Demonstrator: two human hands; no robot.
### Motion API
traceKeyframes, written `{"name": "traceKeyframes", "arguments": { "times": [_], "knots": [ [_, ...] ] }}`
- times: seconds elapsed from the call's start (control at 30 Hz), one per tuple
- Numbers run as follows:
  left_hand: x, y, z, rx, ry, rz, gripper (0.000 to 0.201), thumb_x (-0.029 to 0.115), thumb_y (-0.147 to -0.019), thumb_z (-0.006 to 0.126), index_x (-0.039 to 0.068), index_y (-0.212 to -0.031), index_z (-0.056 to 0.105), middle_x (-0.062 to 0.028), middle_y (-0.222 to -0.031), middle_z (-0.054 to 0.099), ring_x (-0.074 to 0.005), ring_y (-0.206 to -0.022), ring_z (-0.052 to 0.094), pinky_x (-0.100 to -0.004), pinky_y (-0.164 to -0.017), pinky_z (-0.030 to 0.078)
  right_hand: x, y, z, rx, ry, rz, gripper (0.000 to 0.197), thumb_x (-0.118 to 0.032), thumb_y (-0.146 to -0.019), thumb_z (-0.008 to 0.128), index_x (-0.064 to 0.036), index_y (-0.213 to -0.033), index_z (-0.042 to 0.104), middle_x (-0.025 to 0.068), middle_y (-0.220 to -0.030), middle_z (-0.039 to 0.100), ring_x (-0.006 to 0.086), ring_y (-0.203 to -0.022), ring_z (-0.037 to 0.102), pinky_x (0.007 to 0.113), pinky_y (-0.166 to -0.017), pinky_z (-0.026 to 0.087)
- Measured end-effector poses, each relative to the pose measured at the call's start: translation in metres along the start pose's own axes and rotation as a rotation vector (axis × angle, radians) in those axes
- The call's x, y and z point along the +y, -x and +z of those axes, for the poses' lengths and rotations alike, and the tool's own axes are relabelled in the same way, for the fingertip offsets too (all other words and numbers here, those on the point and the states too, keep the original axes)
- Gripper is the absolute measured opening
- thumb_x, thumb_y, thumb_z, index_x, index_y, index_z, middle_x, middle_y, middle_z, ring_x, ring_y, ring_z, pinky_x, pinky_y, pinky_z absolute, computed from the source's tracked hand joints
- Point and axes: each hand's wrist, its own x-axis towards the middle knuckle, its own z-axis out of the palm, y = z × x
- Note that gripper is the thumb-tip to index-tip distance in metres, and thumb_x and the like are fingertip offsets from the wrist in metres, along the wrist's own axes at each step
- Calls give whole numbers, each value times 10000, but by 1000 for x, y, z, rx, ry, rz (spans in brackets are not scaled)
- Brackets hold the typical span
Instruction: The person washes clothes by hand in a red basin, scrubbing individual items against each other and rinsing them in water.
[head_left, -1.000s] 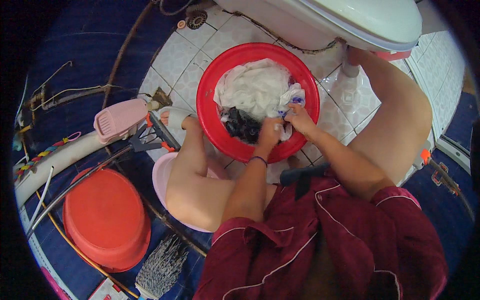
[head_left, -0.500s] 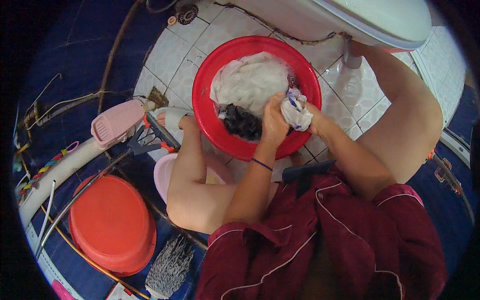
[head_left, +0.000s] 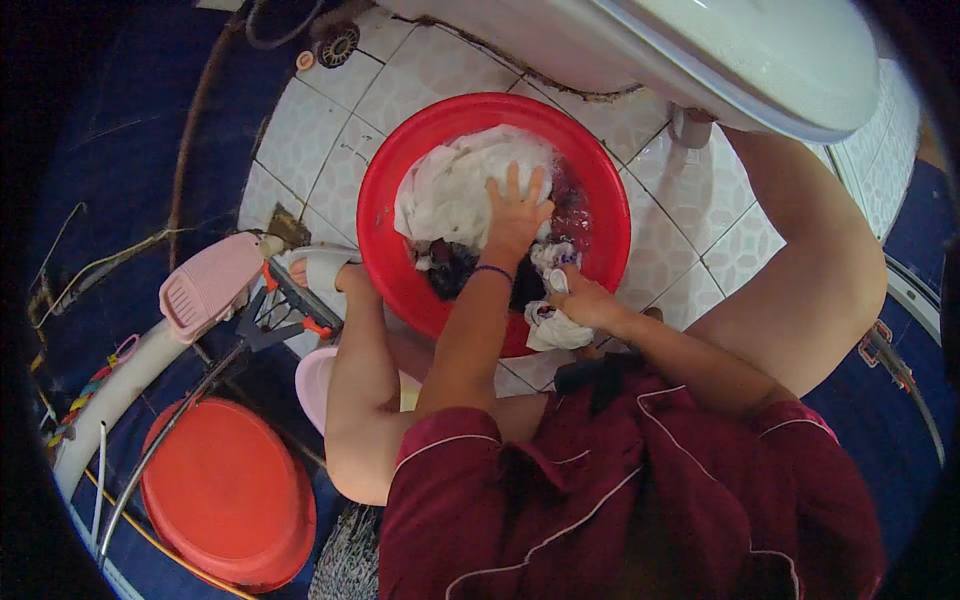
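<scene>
At the basin's [head_left: 376,215] five o'clock, our right hand [head_left: 590,302] grips crumpled purple-marked cloth [head_left: 558,330], left hand [head_left: 516,218] splayed over white fabric [head_left: 440,195].

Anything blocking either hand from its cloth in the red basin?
Nothing visible. The left hand is spread over the large white cloth, with nothing seen between. The right hand grips the white-and-purple cloth directly. The dark cloth lies beside the white one, not in between.
</scene>
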Motion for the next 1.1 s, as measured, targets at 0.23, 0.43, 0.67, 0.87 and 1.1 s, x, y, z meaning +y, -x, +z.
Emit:
{"name": "traceKeyframes", "arguments": {
  "times": [0.23, 0.43, 0.67, 0.87, 1.1],
  "knots": [
    [-58, 11, -26, 138, 379, 59, 207, 31, -599, 505, 101, -794, 498, -85, -1031, 448, -319, -971, 399, -386, -751, 393, -3, -3, -4, 76, 148, -3, 542, -288, -684, 498, -67, -1131, 284, 255, -926, 503, 366, -879, 493, 418, -767, 372],
    [-123, 52, -86, 147, 307, -9, 278, -51, -550, 507, 79, -793, 476, -102, -1015, 455, -321, -927, 432, -350, -758, 393, -13, 3, -7, 40, 257, -11, 529, -283, -683, 490, -77, -1127, 289, 255, -946, 497, 360, -885, 494, 421, -773, 374],
    [-147, 73, -65, 129, -168, -187, 211, 51, -619, 490, 85, -827, 481, -81, -1078, 432, -275, -1025, 380, -392, -822, 323, -14, 0, -10, 80, 156, -9, 540, -281, -678, 482, -83, -1141, 287, 248, -960, 497, 372, -901, 481, 410, -777, 367],
    [-81, 57, -46, 86, -2, -92, 483, 118, -560, 577, 110, -1028, 461, -96, -1228, 290, -272, -1131, 280, -436, -930, 188, -3, -19, -9, 390, -431, -113, 475, -221, -689, 480, -64, -1114, 336, 205, -929, 517, 324, -878, 502, 356, -769, 371],
    [3, 63, 10, -129, 328, 220, 510, 356, -671, 480, 140, -1127, 403, -84, -1216, 327, -245, -1148, 256, -414, -953, 146, 0, -29, -13, 588, -678, -273, 413, -126, -684, 465, -48, -1077, 366, 130, -923, 500, 220, -854, 485, 292, -768, 364]
  ]
}}
